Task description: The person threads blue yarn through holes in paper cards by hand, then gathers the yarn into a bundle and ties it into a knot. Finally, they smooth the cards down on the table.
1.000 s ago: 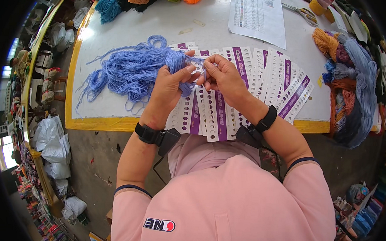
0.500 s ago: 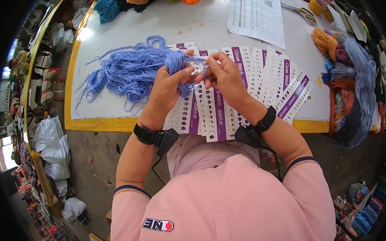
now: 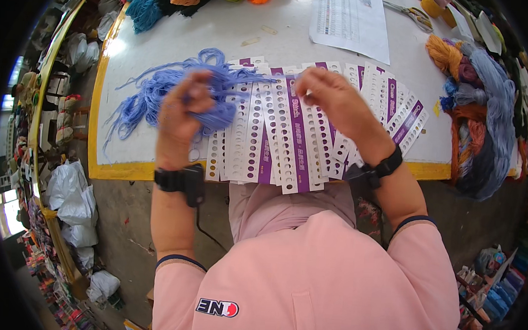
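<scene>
Across the front of the white desk (image 3: 211,31), the blue yarn (image 3: 145,102) lies loosely heaped beneath the blurred left hand (image 3: 180,119), whose grip cannot be told. The right hand (image 3: 336,100) appears to pinch strands over the punched cards (image 3: 294,148). Seemingly, strands are being separated; the next move calls for gentle, snag-free pulling.
</scene>
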A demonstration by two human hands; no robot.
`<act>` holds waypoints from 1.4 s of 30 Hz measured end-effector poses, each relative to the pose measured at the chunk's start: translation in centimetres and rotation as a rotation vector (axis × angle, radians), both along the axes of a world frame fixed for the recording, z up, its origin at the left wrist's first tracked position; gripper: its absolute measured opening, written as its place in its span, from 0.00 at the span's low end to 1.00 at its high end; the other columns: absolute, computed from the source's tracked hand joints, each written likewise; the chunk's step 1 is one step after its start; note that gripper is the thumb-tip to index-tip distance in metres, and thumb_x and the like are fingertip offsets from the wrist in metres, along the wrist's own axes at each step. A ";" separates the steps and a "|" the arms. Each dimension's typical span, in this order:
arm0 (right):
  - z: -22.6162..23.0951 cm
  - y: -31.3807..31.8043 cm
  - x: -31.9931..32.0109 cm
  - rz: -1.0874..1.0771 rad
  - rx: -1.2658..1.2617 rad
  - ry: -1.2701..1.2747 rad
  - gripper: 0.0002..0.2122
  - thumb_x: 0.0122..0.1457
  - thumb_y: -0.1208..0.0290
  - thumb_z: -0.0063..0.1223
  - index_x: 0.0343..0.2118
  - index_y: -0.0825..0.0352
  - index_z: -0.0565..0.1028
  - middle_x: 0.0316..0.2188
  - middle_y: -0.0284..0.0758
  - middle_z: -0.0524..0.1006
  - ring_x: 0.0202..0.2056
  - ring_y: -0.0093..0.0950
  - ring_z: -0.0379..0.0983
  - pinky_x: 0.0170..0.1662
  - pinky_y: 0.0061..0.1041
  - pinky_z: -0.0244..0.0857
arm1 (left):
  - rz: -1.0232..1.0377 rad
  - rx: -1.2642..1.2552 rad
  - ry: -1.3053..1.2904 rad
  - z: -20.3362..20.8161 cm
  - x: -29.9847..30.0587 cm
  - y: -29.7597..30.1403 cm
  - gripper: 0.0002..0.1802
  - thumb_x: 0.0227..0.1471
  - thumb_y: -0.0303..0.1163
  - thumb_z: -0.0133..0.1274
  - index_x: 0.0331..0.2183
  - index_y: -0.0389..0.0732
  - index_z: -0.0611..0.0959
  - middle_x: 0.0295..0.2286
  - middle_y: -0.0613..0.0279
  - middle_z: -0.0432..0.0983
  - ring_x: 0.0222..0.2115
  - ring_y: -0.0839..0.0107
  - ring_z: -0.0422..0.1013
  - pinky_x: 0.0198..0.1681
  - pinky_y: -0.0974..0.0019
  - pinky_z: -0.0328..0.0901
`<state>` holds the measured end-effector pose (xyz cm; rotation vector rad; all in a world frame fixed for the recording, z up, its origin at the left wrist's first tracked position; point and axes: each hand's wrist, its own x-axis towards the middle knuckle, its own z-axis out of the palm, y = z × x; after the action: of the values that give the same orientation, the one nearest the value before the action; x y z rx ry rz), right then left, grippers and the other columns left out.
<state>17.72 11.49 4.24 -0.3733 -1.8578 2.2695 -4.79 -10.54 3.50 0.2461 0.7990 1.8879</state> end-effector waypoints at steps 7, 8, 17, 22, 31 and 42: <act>2.2 14.1 9.5 -0.277 -0.685 0.439 0.06 0.63 0.74 0.43 0.29 0.67 0.68 0.25 0.32 0.68 0.31 0.25 0.68 0.40 0.27 0.64 | 0.525 0.084 -0.084 -1.7 -22.3 -16.6 0.14 0.56 0.22 0.47 0.42 0.24 0.71 0.23 0.63 0.62 0.17 0.79 0.51 0.21 0.76 0.52; 3.1 17.8 12.5 -0.252 -0.679 0.434 0.06 0.62 0.75 0.43 0.28 0.67 0.67 0.21 0.31 0.65 0.23 0.22 0.64 0.33 0.24 0.62 | 0.609 0.044 0.004 -1.5 -25.8 -20.2 0.10 0.56 0.22 0.47 0.38 0.25 0.73 0.22 0.63 0.61 0.17 0.78 0.51 0.22 0.76 0.52; 6.2 21.5 20.9 -1.294 0.752 0.141 0.08 0.54 0.79 0.44 0.34 0.72 0.75 0.31 0.40 0.76 0.34 0.29 0.74 0.40 0.26 0.68 | 0.563 0.094 0.121 4.5 -21.7 -12.6 0.04 0.58 0.25 0.47 0.31 0.36 0.71 0.18 0.71 0.53 0.15 0.81 0.47 0.18 0.76 0.45; 0.2 5.3 2.1 -0.145 0.589 -0.077 0.08 0.63 0.71 0.43 0.35 0.71 0.71 0.20 0.33 0.76 0.19 0.19 0.69 0.25 0.19 0.64 | 0.126 -0.352 0.262 2.1 -0.9 4.5 0.09 0.58 0.29 0.50 0.37 0.32 0.76 0.20 0.70 0.67 0.16 0.84 0.55 0.19 0.79 0.51; -5.2 4.3 -0.7 -0.107 0.366 0.001 0.05 0.64 0.71 0.47 0.35 0.67 0.71 0.20 0.28 0.77 0.19 0.09 0.63 0.23 0.10 0.53 | -0.225 -0.623 0.084 0.0 5.6 12.7 0.13 0.55 0.26 0.52 0.39 0.25 0.75 0.29 0.57 0.75 0.20 0.80 0.65 0.20 0.78 0.60; -3.5 4.4 -1.5 0.020 0.674 -0.095 0.04 0.60 0.74 0.49 0.30 0.67 0.72 0.14 0.30 0.75 0.17 0.16 0.71 0.23 0.18 0.62 | -0.266 -0.632 0.788 -2.6 7.7 12.4 0.06 0.48 0.26 0.57 0.27 0.33 0.79 0.17 0.67 0.69 0.16 0.81 0.62 0.19 0.77 0.54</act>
<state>16.24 15.92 0.69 -0.3484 -2.5184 1.5105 2.86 1.86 0.87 0.6717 1.7427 1.1776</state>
